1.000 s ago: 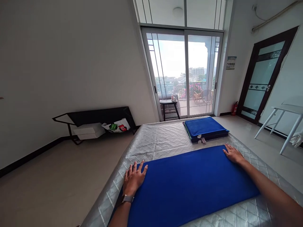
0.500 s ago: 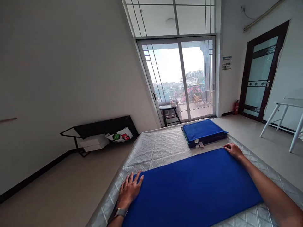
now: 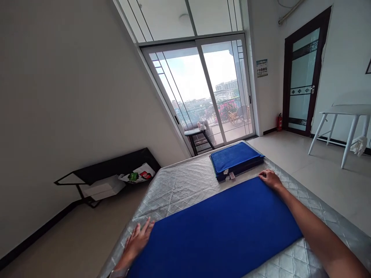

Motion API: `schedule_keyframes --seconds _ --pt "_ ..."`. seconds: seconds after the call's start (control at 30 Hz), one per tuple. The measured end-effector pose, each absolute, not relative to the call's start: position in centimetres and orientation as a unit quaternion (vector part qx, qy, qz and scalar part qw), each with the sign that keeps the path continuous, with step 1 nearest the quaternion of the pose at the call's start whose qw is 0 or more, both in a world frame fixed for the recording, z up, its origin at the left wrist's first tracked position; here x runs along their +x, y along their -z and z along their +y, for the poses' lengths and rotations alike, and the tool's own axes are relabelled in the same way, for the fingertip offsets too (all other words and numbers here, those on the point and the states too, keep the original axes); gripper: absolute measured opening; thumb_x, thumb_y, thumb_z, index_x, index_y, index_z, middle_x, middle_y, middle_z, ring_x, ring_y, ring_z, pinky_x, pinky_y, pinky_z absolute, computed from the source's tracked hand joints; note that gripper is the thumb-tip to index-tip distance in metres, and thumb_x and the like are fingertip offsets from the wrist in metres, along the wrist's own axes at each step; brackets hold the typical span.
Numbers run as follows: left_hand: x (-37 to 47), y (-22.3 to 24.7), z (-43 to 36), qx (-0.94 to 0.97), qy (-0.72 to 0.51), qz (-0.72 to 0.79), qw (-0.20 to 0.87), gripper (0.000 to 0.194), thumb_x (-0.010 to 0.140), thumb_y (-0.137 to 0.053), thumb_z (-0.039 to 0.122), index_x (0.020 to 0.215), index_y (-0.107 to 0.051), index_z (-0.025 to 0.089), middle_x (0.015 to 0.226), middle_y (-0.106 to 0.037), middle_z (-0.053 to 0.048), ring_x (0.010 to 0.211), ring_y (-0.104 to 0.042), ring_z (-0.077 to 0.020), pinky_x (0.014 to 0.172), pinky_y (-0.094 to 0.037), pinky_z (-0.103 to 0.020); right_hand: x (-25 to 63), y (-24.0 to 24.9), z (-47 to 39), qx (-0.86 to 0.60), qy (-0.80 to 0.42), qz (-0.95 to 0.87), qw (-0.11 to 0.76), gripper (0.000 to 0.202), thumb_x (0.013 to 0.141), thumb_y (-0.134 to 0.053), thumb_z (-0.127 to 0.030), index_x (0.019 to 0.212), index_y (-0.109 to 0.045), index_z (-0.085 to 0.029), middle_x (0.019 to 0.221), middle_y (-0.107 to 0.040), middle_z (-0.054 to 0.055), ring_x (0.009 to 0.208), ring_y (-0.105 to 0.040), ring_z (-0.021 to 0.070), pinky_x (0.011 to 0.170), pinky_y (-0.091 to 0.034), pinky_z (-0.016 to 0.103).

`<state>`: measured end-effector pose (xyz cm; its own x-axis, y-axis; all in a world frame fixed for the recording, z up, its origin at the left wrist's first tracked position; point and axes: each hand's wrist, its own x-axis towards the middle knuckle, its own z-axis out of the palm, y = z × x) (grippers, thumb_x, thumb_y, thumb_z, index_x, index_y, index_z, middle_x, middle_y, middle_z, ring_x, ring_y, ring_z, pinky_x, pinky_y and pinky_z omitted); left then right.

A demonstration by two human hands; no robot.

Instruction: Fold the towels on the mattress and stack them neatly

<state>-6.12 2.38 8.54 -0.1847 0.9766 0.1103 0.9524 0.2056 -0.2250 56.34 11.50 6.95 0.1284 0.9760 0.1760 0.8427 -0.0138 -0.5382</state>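
A plain blue cloth lies spread flat on a quilted silver-grey mattress. At its far left corner is my left hand, palm down, fingers stretched out along the edge and nothing gripped. My right hand has its thumb and fingers pinched together at the far right corner of the cloth. Just beyond that corner rests a stack of folded blue cloths, with small white tags hanging from its near side. The near part of the spread cloth runs out of view.
A low black stand holding a white box and a printed bag is by the left wall. A dark stool stands at the sliding glass door. To the right are a white table and a fire extinguisher.
The view has turned and tilted, so the room sits further left in it. My left hand has slid outward to the cloth's left edge. My right hand stays at the far right corner.
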Motion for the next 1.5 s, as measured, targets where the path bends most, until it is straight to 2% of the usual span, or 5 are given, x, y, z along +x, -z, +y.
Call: schedule_keyframes --seconds 0.43,0.53,0.83,1.1,1.5 --pt "36.3 -9.4 -4.6 -0.957 0.136 -0.25 -0.053 0.022 0.092 -0.06 0.043 0.101 -0.068 0.025 0.084 -0.068 -0.005 0.084 -0.065 -0.0206 0.077 -0.052 -0.031 55.9 -7.7 11.2 -0.722 -0.119 -0.637 0.242 0.027 0.094 -0.051 -0.035 0.106 -0.072 -0.021 0.115 -0.068 0.009 0.111 -0.06 0.0242 0.093 -0.045 0.033" --pt "40.9 -7.9 -5.1 -0.959 0.16 -0.215 -0.091 0.02 0.093 -0.062 0.041 0.106 -0.068 0.026 0.104 -0.068 -0.007 0.093 -0.065 -0.0199 0.08 -0.054 -0.032 55.8 -7.8 11.3 -0.723 -0.113 -0.639 0.237 0.028 0.095 -0.05 -0.036 0.107 -0.071 -0.021 0.115 -0.067 0.01 0.112 -0.059 0.0247 0.093 -0.045 0.034" --pt "42.6 -6.1 -4.2 -0.956 0.17 -0.207 -0.117 0.026 0.098 -0.057 0.038 0.12 -0.063 0.026 0.13 -0.061 -0.008 0.106 -0.063 -0.0196 0.091 -0.055 -0.04 56.0 -7.1 11.7 -0.726 -0.115 -0.635 0.239 0.026 0.092 -0.054 -0.039 0.104 -0.072 -0.024 0.113 -0.067 0.008 0.111 -0.059 0.0246 0.092 -0.045 0.034" --pt "44.7 -5.2 -4.0 -0.946 0.17 -0.252 -0.111 0.009 0.091 -0.058 0.028 0.095 -0.066 0.025 0.073 -0.067 -0.002 0.055 -0.056 -0.0161 0.045 -0.035 -0.028 56.5 -6.8 11.9 -0.718 -0.125 -0.638 0.25 0.027 0.093 -0.052 -0.038 0.103 -0.072 -0.024 0.113 -0.069 0.008 0.112 -0.06 0.0241 0.094 -0.046 0.033" --pt "35.9 -9.8 -5.6 -0.779 0.289 -0.488 -0.27 0.012 0.082 -0.061 0.021 0.089 -0.071 0.021 0.084 -0.075 -0.005 0.076 -0.069 -0.0201 0.071 -0.052 -0.032 55.8 -9.3 10.8 -0.688 -0.148 -0.649 0.289 0.02 0.089 -0.051 -0.032 0.091 -0.069 -0.023 0.096 -0.074 0.007 0.101 -0.066 0.0255 0.092 -0.05 0.037"
